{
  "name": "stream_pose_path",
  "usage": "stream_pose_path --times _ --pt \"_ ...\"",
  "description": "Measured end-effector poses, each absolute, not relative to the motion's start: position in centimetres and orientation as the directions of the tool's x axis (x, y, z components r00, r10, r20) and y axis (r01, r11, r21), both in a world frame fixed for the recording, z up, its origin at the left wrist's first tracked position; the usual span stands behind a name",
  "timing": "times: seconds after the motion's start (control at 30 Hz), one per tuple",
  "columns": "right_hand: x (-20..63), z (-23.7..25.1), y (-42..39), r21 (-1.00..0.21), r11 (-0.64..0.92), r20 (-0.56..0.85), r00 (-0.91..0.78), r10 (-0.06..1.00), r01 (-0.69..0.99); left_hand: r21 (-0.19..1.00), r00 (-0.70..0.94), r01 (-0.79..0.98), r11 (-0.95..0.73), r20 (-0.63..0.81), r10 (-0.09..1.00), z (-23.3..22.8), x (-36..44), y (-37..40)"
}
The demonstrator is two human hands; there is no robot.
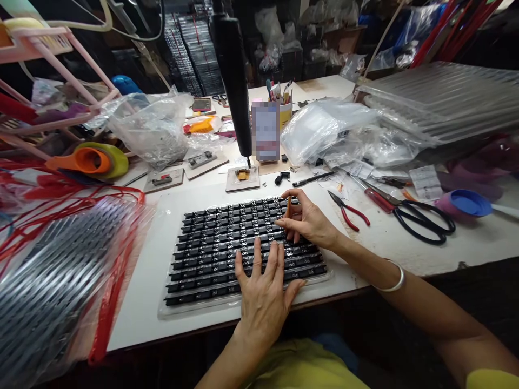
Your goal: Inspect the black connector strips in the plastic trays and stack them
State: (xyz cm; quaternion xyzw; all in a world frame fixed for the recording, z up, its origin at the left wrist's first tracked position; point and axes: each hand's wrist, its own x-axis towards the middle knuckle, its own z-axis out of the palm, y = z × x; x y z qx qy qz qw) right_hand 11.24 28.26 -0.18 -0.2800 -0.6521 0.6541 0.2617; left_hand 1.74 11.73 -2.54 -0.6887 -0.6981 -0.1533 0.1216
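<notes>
A clear plastic tray (163,312) lies on the white work board, filled with rows of small black plastic parts (211,254) with pale markings. My left hand (263,286) rests palm down on the lower right rows, fingers spread, holding nothing. Over the tray's upper right part, my right hand (308,219) pinches a thin orange-brown strip (289,207) upright between thumb and fingers. Its other fingers curl down onto the black parts, and they hide the strip's lower end.
Red-handled pliers (349,210) and black-handled scissors (425,221) lie to the right. Beyond the tray stand a small jig (242,179), a black electric screwdriver (235,81) and a phone (265,131). Plastic bags (332,129) sit behind; stacked clear trays (60,270) with red straps (109,302) are left.
</notes>
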Motion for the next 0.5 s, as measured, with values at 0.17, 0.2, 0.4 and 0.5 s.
stream_pose_path --times 0.17,0.2,0.4,0.5 --pt "11.0 -0.3 28.1 -0.998 0.031 -0.018 -0.676 0.737 0.060 0.094 -0.051 0.995 0.012 0.419 0.906 -2.5 1.9 11.8" --pt "10.9 -0.3 28.0 -0.996 0.046 -0.014 -0.665 0.747 0.072 0.095 -0.047 0.995 0.007 0.421 0.906 -2.6 1.9 11.8" --pt "11.4 0.3 27.7 -0.998 0.065 0.043 -0.681 0.731 0.008 0.095 -0.061 0.995 0.025 0.394 0.917 -2.7 2.0 11.7" --pt "12.1 0.9 28.3 -0.990 0.121 0.140 -0.555 0.820 -0.070 0.073 -0.053 0.997 0.026 0.392 0.919 -2.3 2.0 11.4"
